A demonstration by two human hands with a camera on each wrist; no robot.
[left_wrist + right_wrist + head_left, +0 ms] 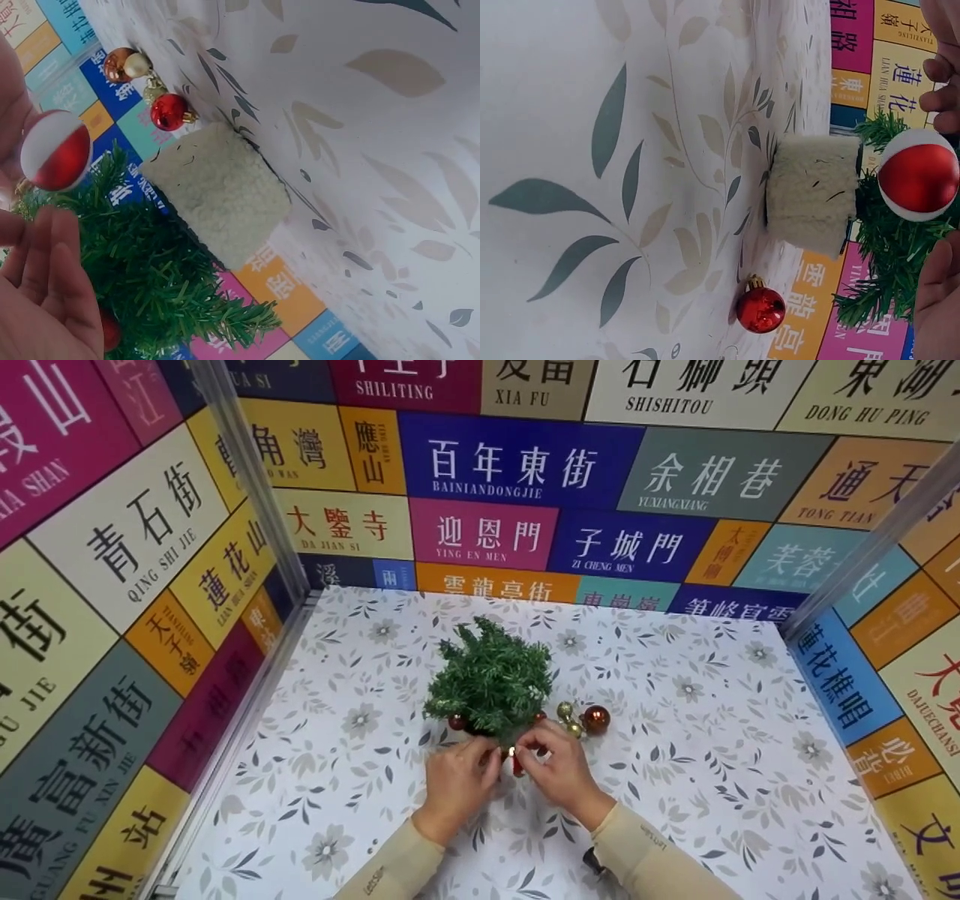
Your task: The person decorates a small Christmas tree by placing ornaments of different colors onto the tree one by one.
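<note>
A small green artificial Christmas tree stands on the table, its fleecy pale base showing in both wrist views. Between both hands hangs a red-and-white Christmas ball, close in front of the branches. My right hand pinches at the ball's top with thumb and forefinger. Bent fingers of my left hand meet the thumb beside the gold cap, fingertips right at the ball; in the left wrist view this hand overlaps the branches. The ball's hanging loop is hidden by the fingers.
Right of the tree lie several small gold balls and a shiny brown-red ball. Another red ball is on the table near the base. Panels with large lettering wall in the flower-patterned tabletop behind and at both sides.
</note>
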